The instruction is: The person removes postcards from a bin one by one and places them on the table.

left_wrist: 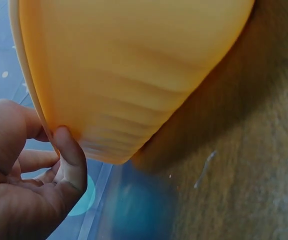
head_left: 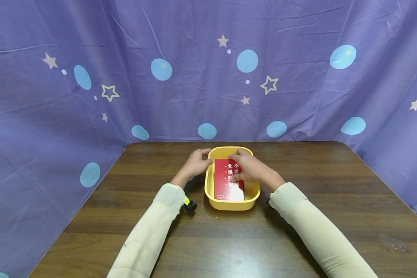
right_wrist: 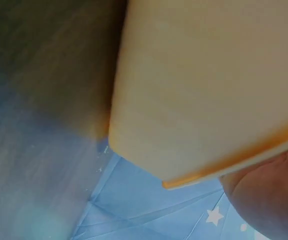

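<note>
A yellow plastic basin (head_left: 232, 205) with rounded corners stands on the table, and a red book (head_left: 224, 187) with white characters on its cover lies inside it. My left hand (head_left: 196, 164) pinches the basin's left rim; in the left wrist view its thumb is on the outer wall with fingers behind the rim. Over the right rim reaches my right hand (head_left: 251, 168), its thumb and fingers spread across the upper right of the book. That hand hides part of the cover. In the right wrist view only a bit of this hand (right_wrist: 269, 195) shows beyond the rim.
The brown wood-grain table (head_left: 132, 227) surrounds the basin. A purple curtain (head_left: 194, 108) with stars and blue dots hangs behind and beside it. Near my left cuff sits a small black wrist device (head_left: 190, 206). A faint transparent scrap (head_left: 392, 242) lies at the right.
</note>
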`<state>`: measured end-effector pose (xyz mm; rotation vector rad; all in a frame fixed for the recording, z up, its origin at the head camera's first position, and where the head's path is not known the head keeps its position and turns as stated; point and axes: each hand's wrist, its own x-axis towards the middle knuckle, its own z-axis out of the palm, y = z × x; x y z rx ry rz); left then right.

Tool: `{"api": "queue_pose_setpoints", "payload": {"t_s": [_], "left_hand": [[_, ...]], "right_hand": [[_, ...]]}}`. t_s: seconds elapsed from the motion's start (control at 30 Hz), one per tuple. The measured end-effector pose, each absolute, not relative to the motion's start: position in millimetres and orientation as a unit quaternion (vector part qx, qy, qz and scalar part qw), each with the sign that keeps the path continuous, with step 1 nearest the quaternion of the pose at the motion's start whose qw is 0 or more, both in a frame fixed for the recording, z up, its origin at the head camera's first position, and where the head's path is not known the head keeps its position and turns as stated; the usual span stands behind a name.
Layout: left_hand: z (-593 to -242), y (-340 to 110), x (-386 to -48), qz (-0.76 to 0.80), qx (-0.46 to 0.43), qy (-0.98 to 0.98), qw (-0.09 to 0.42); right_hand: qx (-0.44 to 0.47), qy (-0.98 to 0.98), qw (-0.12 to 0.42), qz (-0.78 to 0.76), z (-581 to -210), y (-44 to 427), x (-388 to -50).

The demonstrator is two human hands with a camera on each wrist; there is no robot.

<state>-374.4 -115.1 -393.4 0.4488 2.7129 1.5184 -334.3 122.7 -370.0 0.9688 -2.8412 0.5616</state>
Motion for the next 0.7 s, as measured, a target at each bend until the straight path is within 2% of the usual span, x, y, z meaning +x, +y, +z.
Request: {"api": "queue_pose_setpoints", "payload": {"t_s": [0.17, 0.4, 0.7], "left_hand": [[-396, -115, -374, 0.554, 0.119, 0.823, 0.034], [-394, -114, -373, 0.58, 0.102, 0.806, 0.048], [-391, -112, -372, 0.596, 0.08, 0.796, 0.064]], "right_hand": [[0.327, -0.916, 0.075, 0.22, -367, 123, -333], [0.353, -0.894, 0.11, 0.253, -362, 124, -333], [0.342, -0.884, 0.113, 0.296, -350, 130, -330]]}}
